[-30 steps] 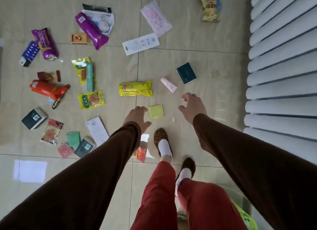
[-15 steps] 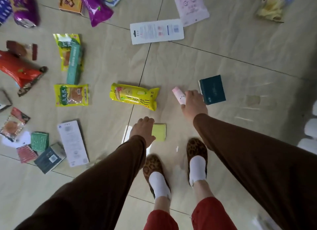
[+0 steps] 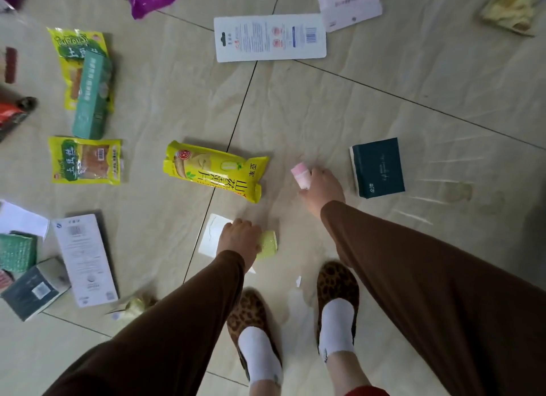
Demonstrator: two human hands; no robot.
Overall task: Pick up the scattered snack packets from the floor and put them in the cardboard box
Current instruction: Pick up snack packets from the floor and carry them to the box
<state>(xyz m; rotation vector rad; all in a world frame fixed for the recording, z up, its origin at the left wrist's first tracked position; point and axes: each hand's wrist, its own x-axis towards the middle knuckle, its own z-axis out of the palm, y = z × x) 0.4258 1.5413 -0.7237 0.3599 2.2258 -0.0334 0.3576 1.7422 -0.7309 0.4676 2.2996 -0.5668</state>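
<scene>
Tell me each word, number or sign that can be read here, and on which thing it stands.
"山药薄片", large black characters, seen rotated: long yellow packet.
"上豆丝", my uncertain reading of white characters: small yellow packet.
Barcode and red round signs, text too small: white card.
QR codes, print too small: white leaflet.
Pale lettering, blurred: dark teal box.
Green carton, pink pouch: print unreadable.
</scene>
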